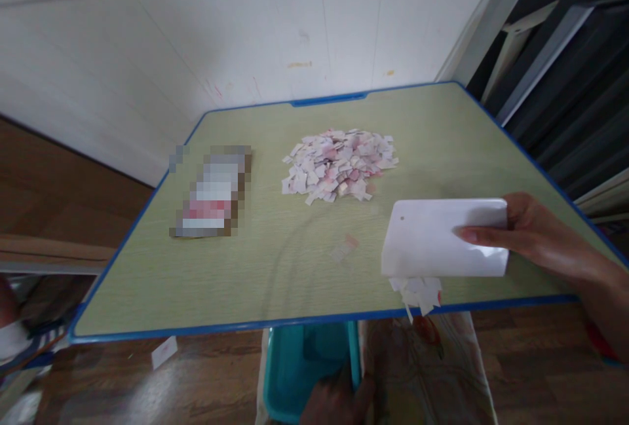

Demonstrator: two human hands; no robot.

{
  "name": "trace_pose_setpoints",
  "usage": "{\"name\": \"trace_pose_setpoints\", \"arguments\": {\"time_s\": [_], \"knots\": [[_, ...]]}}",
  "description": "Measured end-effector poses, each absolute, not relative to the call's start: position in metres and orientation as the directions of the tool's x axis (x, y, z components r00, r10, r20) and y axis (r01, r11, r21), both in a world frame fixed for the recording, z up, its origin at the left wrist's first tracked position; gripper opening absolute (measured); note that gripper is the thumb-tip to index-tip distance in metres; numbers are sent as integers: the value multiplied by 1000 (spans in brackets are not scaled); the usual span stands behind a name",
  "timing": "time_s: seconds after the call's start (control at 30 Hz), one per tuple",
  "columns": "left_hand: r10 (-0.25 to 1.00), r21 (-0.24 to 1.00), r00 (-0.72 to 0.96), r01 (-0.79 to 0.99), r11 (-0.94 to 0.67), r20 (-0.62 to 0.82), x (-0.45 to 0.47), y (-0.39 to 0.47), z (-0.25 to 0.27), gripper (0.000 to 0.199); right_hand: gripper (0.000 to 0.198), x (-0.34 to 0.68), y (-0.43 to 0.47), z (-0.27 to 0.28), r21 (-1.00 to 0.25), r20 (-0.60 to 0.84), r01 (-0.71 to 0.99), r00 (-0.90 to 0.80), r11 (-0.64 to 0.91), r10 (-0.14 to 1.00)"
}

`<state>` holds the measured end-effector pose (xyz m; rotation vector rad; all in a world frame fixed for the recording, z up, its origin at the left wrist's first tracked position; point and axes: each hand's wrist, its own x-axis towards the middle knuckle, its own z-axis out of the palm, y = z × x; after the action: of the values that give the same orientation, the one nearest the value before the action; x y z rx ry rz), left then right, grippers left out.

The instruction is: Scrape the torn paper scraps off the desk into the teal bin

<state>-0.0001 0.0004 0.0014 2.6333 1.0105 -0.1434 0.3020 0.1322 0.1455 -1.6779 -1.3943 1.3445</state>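
Note:
My right hand [496,228] is closed on a flat white scraper-like plate [442,238] with rounded corners and a small hole, thumb across its face. A small bunch of paper scraps [419,294] lies at the plate's lower edge, beside the table's front rim. My left hand [337,399], dark and partly cut off, grips the right-hand rim of a teal plastic tub [287,372] below the table's front edge. A larger heap of torn white and pinkish paper scraps [339,166] sits mid-table.
On the left of the blue-edged table [255,281] lies a blurred-out flat item [211,192]. One faint scrap [344,248] lies near the middle. A piece of paper [164,351] is on the wooden floor. Dark panels [565,52] stand at right; a white wall [275,25] is behind.

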Motion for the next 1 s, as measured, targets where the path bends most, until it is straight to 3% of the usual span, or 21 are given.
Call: {"name": "trace_pose_setpoints", "arguments": {"time_s": [0.3, 0.77, 0.87, 1.0], "knots": [[600, 247, 717, 691, -679, -354, -2, 2, 7, 32, 13, 301, 113, 140, -917, -291, 306, -78, -255, 954], [604, 269, 710, 700, -662, -361, -3, 2, 6, 33, 11, 307, 105, 138, -933, -252, 294, -121, -208, 960], [608, 271, 711, 700, -661, -354, -2, 2, 8, 33, 12, 309, 101, 134, -959, -214, 199, -31, -204, 976], [626, 290, 720, 693, -660, -299, -1, 1, 7, 29, 19, 304, 113, 136, -981, -159, 66, 259, -181, 953]]}}
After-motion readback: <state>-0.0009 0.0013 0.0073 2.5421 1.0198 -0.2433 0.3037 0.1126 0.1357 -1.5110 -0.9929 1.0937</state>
